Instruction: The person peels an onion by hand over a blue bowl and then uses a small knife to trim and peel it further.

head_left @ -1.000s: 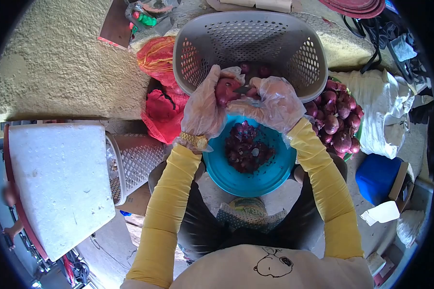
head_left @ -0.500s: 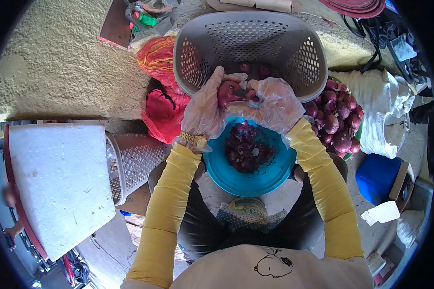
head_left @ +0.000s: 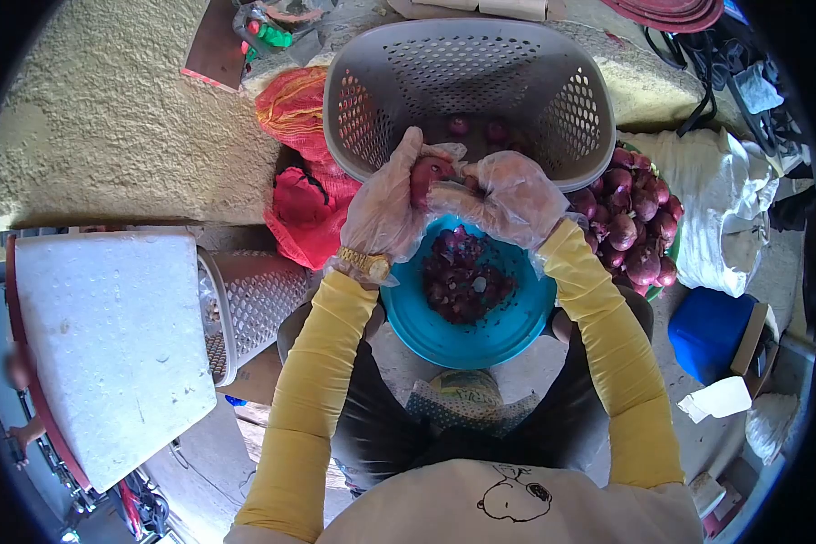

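In clear plastic gloves, both my hands meet above a turquoise basin [head_left: 408, 322]. My left hand [head_left: 388, 204], with a gold watch at its wrist, is closed around a red onion [head_left: 431, 172]. Beside the onion, my right hand [head_left: 521, 192] has its fingers curled in; what they pinch is hidden. Dark purple onion skins [head_left: 462, 281] lie in the basin. Just beyond my hands stands a grey perforated basket [head_left: 471, 32] with several red onions [head_left: 496, 131] at its bottom.
To the right, many red onions [head_left: 623, 231] are heaped by a white sack [head_left: 712, 213]. A red mesh bag [head_left: 308, 213] lies left of the basket. At left are a white foam box [head_left: 109, 335] and another perforated basket [head_left: 267, 295]. Part of another person's hand [head_left: 29, 431] shows at the far left edge.
My right hand has turned and its fingers have curled in more beside the onion. The dark piece that showed between my hands is out of sight. My left hand stays nearly still.
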Motion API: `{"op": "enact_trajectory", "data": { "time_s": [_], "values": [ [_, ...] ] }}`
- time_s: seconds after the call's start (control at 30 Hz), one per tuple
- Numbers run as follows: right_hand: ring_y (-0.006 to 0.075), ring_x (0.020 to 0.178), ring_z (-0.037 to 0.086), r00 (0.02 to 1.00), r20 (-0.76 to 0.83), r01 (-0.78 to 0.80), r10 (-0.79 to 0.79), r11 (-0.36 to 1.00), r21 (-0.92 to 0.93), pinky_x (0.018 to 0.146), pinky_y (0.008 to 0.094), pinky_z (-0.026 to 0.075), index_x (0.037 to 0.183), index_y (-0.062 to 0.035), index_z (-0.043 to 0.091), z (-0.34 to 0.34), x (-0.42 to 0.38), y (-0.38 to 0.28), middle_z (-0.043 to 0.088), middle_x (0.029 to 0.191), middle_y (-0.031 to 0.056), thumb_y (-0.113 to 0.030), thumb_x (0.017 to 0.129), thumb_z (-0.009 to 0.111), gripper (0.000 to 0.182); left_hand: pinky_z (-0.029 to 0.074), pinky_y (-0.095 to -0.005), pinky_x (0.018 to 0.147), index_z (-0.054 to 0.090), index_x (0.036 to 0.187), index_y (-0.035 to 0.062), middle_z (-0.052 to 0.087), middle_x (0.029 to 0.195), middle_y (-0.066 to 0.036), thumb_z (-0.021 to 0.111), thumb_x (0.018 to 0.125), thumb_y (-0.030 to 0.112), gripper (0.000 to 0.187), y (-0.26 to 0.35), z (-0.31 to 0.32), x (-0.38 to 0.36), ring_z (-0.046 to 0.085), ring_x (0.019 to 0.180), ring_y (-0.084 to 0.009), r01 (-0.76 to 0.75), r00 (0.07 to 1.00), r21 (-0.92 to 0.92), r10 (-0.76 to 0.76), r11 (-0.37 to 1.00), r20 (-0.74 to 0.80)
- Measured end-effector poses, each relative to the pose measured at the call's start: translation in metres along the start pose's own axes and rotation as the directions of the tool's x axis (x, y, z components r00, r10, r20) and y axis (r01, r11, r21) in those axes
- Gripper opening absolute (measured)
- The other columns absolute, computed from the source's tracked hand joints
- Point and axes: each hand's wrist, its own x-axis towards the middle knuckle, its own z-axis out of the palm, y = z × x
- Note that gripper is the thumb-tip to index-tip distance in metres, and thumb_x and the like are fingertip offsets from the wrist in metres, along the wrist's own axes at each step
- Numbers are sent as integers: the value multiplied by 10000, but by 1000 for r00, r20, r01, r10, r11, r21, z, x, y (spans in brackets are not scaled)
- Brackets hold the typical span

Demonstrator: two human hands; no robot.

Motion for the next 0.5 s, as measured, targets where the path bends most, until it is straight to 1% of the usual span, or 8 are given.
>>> {"op": "enact_trajectory", "data": {
  "time_s": [0.07,0.13,0.23,0.27,0.33,0.37,0.43,0.5],
  "values": [
    [435,736,650,1000,-4,20,-20,1000,-9,645,497,507,929,-56,740,3,0,1,659,731,203,-695,875,663,645,629,-324,827,604,1191,-117,683,1105,-213,515,1093,384,518,-1,-1,1,703,978,-263,1,1000,-16,-1,1000,0],
    [429,711,644,984,-106,146,-145,989,-2,640,496,508,872,-48,721,6,-1,3,637,708,196,-694,876,660,649,633,-335,831,608,1188,-110,676,1123,-214,516,1092,386,514,0,-2,1,701,989,-269,0,1000,-32,0,999,1],
    [423,717,646,986,-52,150,-157,982,-115,674,495,521,841,-45,701,8,-4,6,635,715,187,-667,880,669,624,643,-373,839,610,1194,-98,667,1143,-218,528,1084,401,517,1,1,-1,698,1013,-284,-9,1000,9,9,1000,-4],
    [423,717,646,986,-52,152,-158,982,-115,674,495,521,841,-45,701,13,-6,10,635,715,187,-667,880,669,624,646,-388,843,607,1201,-93,665,1144,-217,535,1079,409,521,1,3,-2,699,1017,-289,-17,999,39,19,999,-51],
    [414,745,659,900,-264,329,-347,938,-108,718,491,535,819,-46,686,21,-7,13,663,753,176,-655,878,675,612,648,-404,847,603,1207,-87,664,1145,-217,542,1075,418,526,3,5,-3,700,1021,-293,-22,995,69,29,997,-100],
    [414,745,659,900,-263,329,-347,938,-108,718,491,535,819,-46,686,21,-10,15,663,753,176,-655,878,675,612,646,-430,854,599,1213,-87,660,1155,-219,549,1068,434,543,3,5,-2,697,1025,-307,-39,991,78,48,996,-125],
    [403,761,673,969,61,245,-240,966,-87,749,485,546,818,-44,692,6,-8,-2,677,766,169,-661,863,691,618,644,-457,860,594,1219,-87,656,1165,-222,555,1062,449,560,5,5,-2,694,1030,-321,-56,987,88,68,995,-148],
    [399,769,678,958,92,277,-270,959,-67,747,485,546,822,-49,697,9,-10,-2,681,770,169,-675,860,685,627,626,-502,888,583,1235,-88,650,1184,-231,561,1054,472,589,11,6,-4,682,1048,-359,-22,987,32,27,999,-157]
  ]
}}
